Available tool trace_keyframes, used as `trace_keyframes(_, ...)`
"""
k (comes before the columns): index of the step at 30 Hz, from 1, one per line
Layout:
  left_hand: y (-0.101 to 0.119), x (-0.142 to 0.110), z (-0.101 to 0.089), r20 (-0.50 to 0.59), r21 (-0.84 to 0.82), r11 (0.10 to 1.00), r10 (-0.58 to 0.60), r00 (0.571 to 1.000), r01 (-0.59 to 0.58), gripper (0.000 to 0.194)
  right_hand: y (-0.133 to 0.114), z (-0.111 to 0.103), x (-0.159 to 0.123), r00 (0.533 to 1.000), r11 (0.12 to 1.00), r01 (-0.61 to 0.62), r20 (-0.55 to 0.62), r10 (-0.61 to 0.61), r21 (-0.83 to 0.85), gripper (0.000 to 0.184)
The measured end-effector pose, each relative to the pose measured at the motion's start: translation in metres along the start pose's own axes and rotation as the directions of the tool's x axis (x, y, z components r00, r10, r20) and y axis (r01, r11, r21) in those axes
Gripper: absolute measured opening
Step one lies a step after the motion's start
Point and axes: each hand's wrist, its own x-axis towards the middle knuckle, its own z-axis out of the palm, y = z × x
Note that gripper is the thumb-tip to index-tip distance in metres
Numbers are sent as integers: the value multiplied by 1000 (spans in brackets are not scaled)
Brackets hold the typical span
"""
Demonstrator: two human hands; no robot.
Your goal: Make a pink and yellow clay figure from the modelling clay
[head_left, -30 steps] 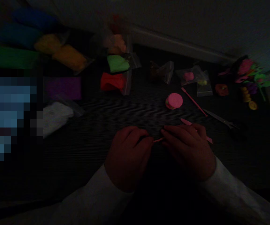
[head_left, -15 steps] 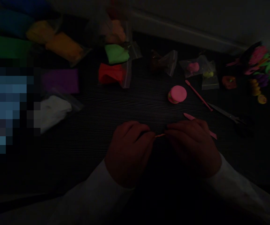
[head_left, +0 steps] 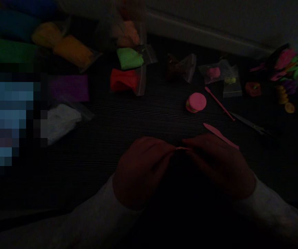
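- The grip: left hand [head_left: 145, 171] and right hand [head_left: 217, 164] each pinch one end of a thin orange strand [head_left: 182, 148] — it spans the gap between them and now looks twisted.
- The right hand has shifted, uncovering more of the pink knife-shaped tool [head_left: 220, 136] at its twelve o'clock; work seems to remain on the strand.
- Farther out on the desk [head_left: 156, 119], a round pink piece [head_left: 197, 101] lies toward one o'clock from the strand — apparently untouched.

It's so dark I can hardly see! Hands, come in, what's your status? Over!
Left hand and right hand: fingertips pinching thin orange strand between them. Pink knife-shaped tool close beyond right hand. Nothing seen blocking the strand.
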Motion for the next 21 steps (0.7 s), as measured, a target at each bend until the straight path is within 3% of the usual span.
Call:
trace_keyframes(5, 5, 0, -7, 16, -120, 992, -42, 999, 44, 17, -7, -13, 2, 969, 933, -228, 159, 190, 278, 23)
trace_keyframes(10, 15, -3, -17, 39, -150, 987, -57, 998, 62, 17, -14, -24, 4, 843, 731, -517, 416, 342, 446, 26)
trace_keyframes(15, 23, -8, -23, 33, -101, 995, -22, 999, 25, 17, -19, -27, -1, 799, 661, -574, 506, 325, 484, 28)
trace_keyframes(21, 32, -16, -26, 6, -25, 999, 35, 999, -35, 15, -27, -29, -11, 850, 629, -514, 446, 281, 584, 18)
